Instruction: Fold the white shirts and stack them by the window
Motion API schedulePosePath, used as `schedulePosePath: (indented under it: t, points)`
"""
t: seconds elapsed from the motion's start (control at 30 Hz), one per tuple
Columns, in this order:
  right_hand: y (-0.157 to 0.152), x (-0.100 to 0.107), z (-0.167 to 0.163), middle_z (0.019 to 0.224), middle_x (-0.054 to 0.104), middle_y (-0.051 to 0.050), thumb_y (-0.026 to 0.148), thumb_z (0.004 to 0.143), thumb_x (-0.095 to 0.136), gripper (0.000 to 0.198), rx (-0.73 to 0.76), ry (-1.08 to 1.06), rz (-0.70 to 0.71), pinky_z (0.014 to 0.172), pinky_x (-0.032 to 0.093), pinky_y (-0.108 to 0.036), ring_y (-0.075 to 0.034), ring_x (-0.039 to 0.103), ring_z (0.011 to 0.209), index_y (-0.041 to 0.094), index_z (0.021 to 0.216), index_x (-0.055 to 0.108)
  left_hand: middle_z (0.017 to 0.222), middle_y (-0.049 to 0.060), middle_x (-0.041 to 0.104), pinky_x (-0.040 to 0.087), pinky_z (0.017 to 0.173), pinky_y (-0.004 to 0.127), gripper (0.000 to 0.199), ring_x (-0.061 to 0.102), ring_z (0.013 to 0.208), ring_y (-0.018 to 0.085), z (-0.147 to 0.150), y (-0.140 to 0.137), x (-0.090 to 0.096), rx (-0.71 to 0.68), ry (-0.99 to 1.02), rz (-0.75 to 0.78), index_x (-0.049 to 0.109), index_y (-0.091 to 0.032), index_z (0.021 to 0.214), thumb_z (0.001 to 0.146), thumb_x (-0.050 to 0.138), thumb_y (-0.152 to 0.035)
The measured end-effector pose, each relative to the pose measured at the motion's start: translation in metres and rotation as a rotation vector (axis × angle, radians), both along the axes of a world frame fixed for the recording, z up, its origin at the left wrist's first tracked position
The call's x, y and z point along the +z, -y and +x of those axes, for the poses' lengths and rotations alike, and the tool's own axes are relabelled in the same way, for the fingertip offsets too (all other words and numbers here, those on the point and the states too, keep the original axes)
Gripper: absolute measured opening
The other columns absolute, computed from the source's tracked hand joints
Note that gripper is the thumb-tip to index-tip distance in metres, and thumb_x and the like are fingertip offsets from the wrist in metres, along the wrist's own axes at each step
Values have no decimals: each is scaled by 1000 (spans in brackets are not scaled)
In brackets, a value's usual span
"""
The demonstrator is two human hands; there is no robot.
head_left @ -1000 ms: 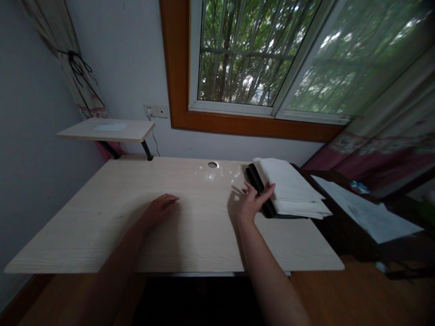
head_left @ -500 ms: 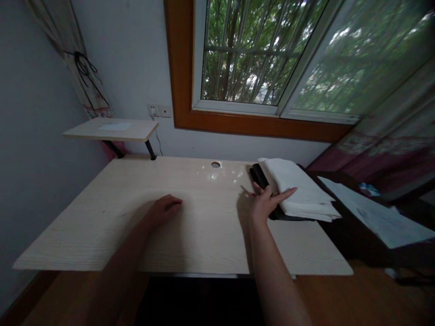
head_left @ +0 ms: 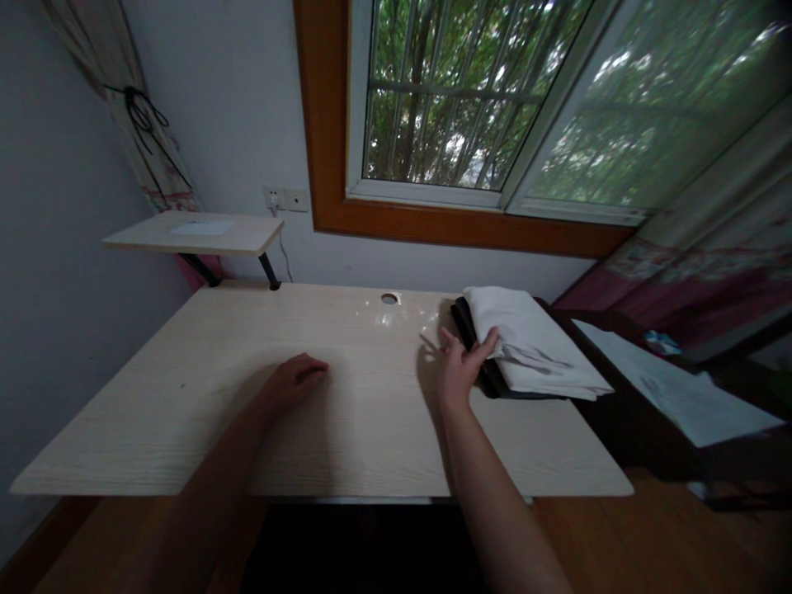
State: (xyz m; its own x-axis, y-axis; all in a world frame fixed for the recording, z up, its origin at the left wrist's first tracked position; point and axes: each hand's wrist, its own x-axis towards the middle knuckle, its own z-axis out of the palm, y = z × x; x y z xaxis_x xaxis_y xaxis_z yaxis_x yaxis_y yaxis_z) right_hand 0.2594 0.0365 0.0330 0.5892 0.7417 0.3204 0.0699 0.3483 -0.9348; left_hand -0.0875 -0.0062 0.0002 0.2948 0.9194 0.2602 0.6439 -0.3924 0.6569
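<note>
My left hand (head_left: 292, 381) rests on the pale wooden desk, its fingers loosely curled together with nothing visible in them. My right hand (head_left: 459, 367) is at the left edge of a stack of folded white sheets (head_left: 538, 330). Its thumb and a finger reach onto the top sheet, which bears grey, ink-like strokes (head_left: 532, 356). From the left side of this hand sticks out a thin stick (head_left: 426, 340), too blurred to name exactly. Under the white stack lies something flat and black (head_left: 465, 322), showing along the left and front edges.
A raised shelf (head_left: 241, 239) with a paper on it stands at the back left of the desk (head_left: 371, 421). The desk has a round cable hole (head_left: 389, 299) at the back. To the right, a dark surface holds a large sheet (head_left: 674, 384). A window is behind.
My right hand has drawn back left from over the white stack to its edge. The top sheet, plain white before, now shows grey strokes. My left hand stays in place.
</note>
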Motion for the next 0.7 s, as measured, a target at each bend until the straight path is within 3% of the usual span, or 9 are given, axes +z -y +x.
schedulePosePath:
  t: [0.13,0.27,0.4,0.57,0.7]
  points:
    - [2,-7,-8,125,66,-14,36,89,56,88,162,64,6,90,54,-41,-22,71,108,25,163,10,111,6,76,53,104,48,31,68,113,26,0,1,0,0,7,-1,74,-26,111,97,53,-43]
    - [6,-12,-13,126,67,-10,39,87,60,82,458,74,33,90,54,-43,-25,73,108,32,160,25,112,6,75,53,103,45,30,69,110,24,2,0,2,-2,25,12,73,-25,112,97,52,-42]
    - [6,-15,-21,106,73,-10,43,88,58,64,745,-103,-22,77,56,-40,-30,74,103,24,148,48,113,7,73,52,102,43,29,67,109,23,2,-3,1,39,77,86,72,-24,111,98,51,-39]
    - [-5,-25,-30,88,73,-5,48,84,65,40,800,-265,-234,54,48,-27,-20,69,70,19,111,68,105,7,72,54,95,40,27,67,102,22,-7,-7,-4,200,148,140,72,-23,101,98,48,-37]
    - [-13,-34,-32,85,70,-2,48,81,67,31,718,-291,-282,61,52,-27,-18,65,75,20,93,65,100,5,73,54,92,38,29,67,98,21,-8,-8,-3,221,153,134,72,-23,95,97,47,-38]
